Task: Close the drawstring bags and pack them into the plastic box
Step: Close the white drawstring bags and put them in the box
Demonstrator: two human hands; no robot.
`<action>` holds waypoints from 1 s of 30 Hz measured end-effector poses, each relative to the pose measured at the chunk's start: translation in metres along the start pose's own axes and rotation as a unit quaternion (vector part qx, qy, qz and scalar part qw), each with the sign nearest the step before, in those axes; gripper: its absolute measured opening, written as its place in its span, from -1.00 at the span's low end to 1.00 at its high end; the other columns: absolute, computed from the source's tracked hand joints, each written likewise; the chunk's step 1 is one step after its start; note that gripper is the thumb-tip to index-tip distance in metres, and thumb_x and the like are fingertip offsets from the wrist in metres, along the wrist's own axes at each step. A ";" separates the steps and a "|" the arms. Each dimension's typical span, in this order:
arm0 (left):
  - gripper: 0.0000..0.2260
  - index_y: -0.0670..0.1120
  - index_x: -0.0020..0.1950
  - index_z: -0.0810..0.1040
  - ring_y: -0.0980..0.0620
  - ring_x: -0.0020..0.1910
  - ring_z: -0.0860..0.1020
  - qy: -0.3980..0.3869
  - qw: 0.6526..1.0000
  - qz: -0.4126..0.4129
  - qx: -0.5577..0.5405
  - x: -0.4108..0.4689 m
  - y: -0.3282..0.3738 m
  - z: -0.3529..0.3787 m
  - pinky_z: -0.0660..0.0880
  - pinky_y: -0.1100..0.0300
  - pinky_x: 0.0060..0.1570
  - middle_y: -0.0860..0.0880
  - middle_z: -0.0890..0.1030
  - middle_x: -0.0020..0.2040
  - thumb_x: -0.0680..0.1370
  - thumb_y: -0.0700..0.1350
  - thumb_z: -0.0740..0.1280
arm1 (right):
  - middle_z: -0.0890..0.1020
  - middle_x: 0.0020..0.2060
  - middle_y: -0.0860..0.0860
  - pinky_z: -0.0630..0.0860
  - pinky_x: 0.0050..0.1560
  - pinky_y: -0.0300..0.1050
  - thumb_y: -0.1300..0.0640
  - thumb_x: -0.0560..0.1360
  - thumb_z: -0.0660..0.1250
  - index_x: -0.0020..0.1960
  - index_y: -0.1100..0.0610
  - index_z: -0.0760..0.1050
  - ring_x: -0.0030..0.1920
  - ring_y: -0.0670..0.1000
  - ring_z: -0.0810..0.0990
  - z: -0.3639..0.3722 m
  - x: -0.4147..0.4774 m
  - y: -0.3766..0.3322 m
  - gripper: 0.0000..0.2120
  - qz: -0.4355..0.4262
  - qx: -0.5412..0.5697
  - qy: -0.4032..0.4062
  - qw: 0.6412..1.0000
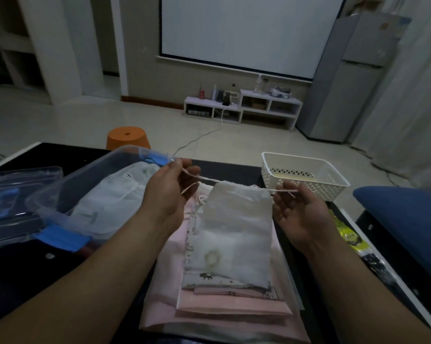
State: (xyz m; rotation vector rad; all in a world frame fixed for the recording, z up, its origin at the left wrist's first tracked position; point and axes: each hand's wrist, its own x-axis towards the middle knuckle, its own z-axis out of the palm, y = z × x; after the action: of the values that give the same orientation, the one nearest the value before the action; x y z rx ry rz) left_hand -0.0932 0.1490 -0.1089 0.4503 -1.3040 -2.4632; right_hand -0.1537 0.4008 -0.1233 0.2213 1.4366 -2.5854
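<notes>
A white drawstring bag (236, 232) lies on top of a stack of pink and patterned bags (232, 306) on the dark table. Its mouth is gathered at the far end. My left hand (169, 192) pinches the left drawstring end, pulled out to the left. My right hand (296, 209) holds the right drawstring end, pulled out to the right. The clear plastic box (60, 194) with blue clips sits at the left, with white bags (115, 202) lying inside it.
The box's clear lid (13, 194) lies at the far left. A white perforated basket (306, 175) stands at the back right. Yellow and dark packets (348, 237) lie along the table's right edge, beside a blue cushion (408, 219). An orange stool (127, 137) stands beyond the table.
</notes>
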 end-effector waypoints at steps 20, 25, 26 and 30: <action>-0.74 -0.12 0.24 0.56 0.01 -0.03 0.75 0.038 0.990 -0.018 -0.131 0.004 0.030 -0.012 0.63 0.13 -0.02 -0.04 0.75 -0.04 0.74 0.01 0.20 | 0.71 -0.23 -0.03 0.47 -0.12 -0.20 -0.02 0.70 0.14 0.05 0.10 0.66 -0.14 -0.06 0.60 -0.012 0.000 -0.012 -0.65 -0.002 0.033 0.056 0.998; -0.83 -0.16 0.12 0.50 0.01 -0.31 0.72 0.054 0.985 -0.010 -0.160 0.005 0.037 -0.012 0.69 0.07 -0.22 -0.09 0.66 -0.13 0.74 -0.09 0.19 | 0.53 -0.27 -0.08 0.17 -0.48 -0.29 0.10 0.68 0.12 -0.16 0.08 0.48 -0.39 -0.13 0.37 -0.023 0.003 -0.019 -0.72 0.001 0.054 0.069 0.996; -0.83 -0.16 0.06 0.52 0.02 -0.36 0.69 0.062 0.984 -0.009 -0.166 0.003 0.038 -0.012 0.69 0.06 -0.22 -0.09 0.64 -0.17 0.73 -0.10 0.21 | 0.51 -0.29 -0.08 0.14 -0.51 -0.31 0.11 0.68 0.11 -0.18 0.08 0.44 -0.41 -0.14 0.34 -0.023 0.003 -0.021 -0.71 0.004 0.069 0.067 0.995; -0.77 -0.12 -0.11 0.52 0.08 -0.40 0.61 0.089 0.984 0.013 -0.157 0.000 0.039 -0.014 0.68 0.10 -0.25 -0.03 0.57 -0.33 0.72 -0.11 0.22 | 0.48 -0.30 -0.03 0.14 -0.56 -0.34 0.15 0.67 0.09 -0.25 0.06 0.34 -0.48 -0.15 0.34 -0.024 0.001 -0.028 -0.69 0.006 0.107 0.076 0.991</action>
State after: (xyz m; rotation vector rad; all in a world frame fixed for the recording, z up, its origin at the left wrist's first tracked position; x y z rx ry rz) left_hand -0.0824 0.1182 -0.0838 0.5509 -0.8288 -2.4810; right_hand -0.1603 0.4353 -0.1131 0.4639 1.1940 -2.7635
